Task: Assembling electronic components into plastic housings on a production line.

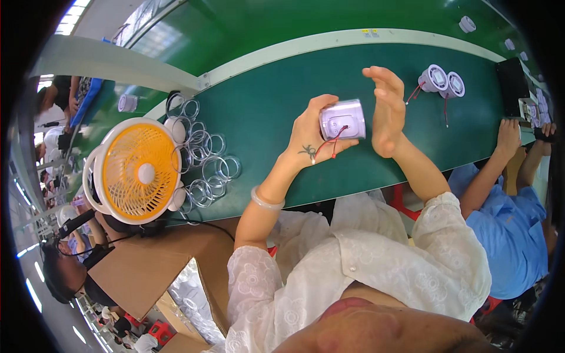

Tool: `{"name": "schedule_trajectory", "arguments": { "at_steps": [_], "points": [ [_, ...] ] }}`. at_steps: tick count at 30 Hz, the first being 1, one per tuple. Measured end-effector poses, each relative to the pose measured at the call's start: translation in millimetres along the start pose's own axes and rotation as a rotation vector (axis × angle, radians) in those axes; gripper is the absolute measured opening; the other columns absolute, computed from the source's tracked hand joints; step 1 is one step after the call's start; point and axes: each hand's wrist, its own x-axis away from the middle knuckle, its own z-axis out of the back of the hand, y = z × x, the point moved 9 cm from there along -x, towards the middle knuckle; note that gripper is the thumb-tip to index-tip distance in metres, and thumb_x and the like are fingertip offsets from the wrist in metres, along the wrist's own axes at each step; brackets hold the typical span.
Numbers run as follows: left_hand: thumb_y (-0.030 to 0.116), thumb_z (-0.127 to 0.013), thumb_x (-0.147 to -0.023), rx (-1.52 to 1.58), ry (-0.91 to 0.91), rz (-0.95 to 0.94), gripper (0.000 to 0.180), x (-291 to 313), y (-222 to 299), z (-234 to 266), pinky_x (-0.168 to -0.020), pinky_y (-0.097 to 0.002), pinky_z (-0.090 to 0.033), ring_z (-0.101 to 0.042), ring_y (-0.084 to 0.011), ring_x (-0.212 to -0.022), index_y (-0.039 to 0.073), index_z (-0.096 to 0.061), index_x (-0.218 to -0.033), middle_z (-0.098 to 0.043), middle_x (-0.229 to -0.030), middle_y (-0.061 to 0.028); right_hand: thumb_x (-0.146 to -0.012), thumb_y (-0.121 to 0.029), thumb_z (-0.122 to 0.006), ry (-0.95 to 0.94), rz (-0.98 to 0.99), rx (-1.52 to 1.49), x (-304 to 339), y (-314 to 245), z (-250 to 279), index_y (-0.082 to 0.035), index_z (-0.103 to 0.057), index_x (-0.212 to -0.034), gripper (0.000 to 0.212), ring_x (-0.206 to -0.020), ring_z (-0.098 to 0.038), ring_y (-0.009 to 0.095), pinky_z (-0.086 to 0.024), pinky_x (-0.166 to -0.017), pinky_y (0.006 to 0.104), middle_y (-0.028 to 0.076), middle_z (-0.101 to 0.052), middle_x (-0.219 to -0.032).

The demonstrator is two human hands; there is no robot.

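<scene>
My left hand [303,134] grips a pale lilac, cup-shaped plastic housing [334,125] by its left side and underside. A clear rim runs along its right edge, and a thin red wire lead [327,143] with a small white connector dangles from it. Just right of the rim, my right hand [388,115] is held upright and flat, fingers extended, nothing in it. Whether its palm touches the rim is hard to tell. Farther right, two similar lilac housings [434,78] lie side by side on the green bench [265,76], their red leads trailing.
Several clear rings [207,144] lie scattered at the left, beside an orange and white fan [140,170]. An open cardboard box [135,270] with silvery lining stands below it. At the far right, a co-worker in a blue shirt [509,235] has hands near a dark box [511,82].
</scene>
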Motion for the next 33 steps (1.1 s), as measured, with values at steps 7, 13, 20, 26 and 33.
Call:
{"name": "schedule_trajectory", "arguments": {
  "at_steps": [7, 13, 20, 26, 33],
  "points": [
    [0.026, -0.079, -0.051, -0.080, 0.050, -0.019, 0.073, 2, -3, 6, -0.069, -0.0324, -0.046, -0.057, -0.0277, -0.079, 0.006, -0.037, -0.107, -0.053, -0.092, -0.0134, -0.083, -0.050, -0.029, -0.154, -0.494, -0.311, 10, 36, -25, 0.000, -0.041, -0.114, 0.060, -0.108, -0.039, 0.024, -0.032, -0.086, 0.0332, 0.017, -0.036, -0.122],
    [0.033, -0.076, -0.054, -0.118, -0.217, -0.010, 0.072, 10, -1, -23, -0.066, -0.0339, -0.047, -0.058, -0.0300, -0.077, 0.004, -0.035, -0.106, -0.054, -0.092, -0.0143, -0.084, -0.047, -0.026, -0.132, -0.582, -0.396, 23, 45, -30, 0.002, -0.046, -0.107, 0.058, -0.095, -0.046, 0.022, -0.035, -0.081, 0.0306, 0.017, -0.043, -0.113],
    [0.035, -0.077, -0.052, -0.041, -0.221, 0.025, 0.071, 5, -2, -18, -0.065, -0.0340, -0.047, -0.058, -0.0311, -0.076, 0.005, -0.038, -0.104, -0.054, -0.091, -0.0134, -0.084, -0.045, -0.023, -0.180, -0.188, -0.060, 3, 15, -28, 0.001, -0.048, -0.106, 0.057, -0.098, -0.046, 0.029, -0.038, -0.080, 0.0355, 0.022, -0.043, -0.111],
    [0.019, -0.076, -0.053, -0.240, 0.206, -0.104, 0.066, 5, 3, 19, -0.059, -0.0323, -0.048, -0.056, -0.0294, -0.071, 0.009, -0.038, -0.106, -0.051, -0.091, -0.0120, -0.074, -0.036, -0.055, -0.303, -0.261, -0.025, -7, 19, -25, -0.003, -0.045, -0.112, 0.051, -0.100, -0.045, 0.026, -0.042, -0.071, 0.0314, 0.016, -0.042, -0.117],
    [0.013, -0.074, -0.053, -0.272, 0.237, -0.173, 0.067, 5, -3, 26, -0.055, -0.0320, -0.047, -0.056, -0.0291, -0.069, 0.011, -0.037, -0.108, -0.049, -0.092, -0.0116, -0.064, -0.012, -0.069, -0.428, -0.524, -0.212, 11, 35, -39, -0.006, -0.038, -0.120, 0.065, -0.110, -0.040, 0.023, -0.039, -0.086, 0.0338, 0.011, -0.037, -0.122]
  ]
}}
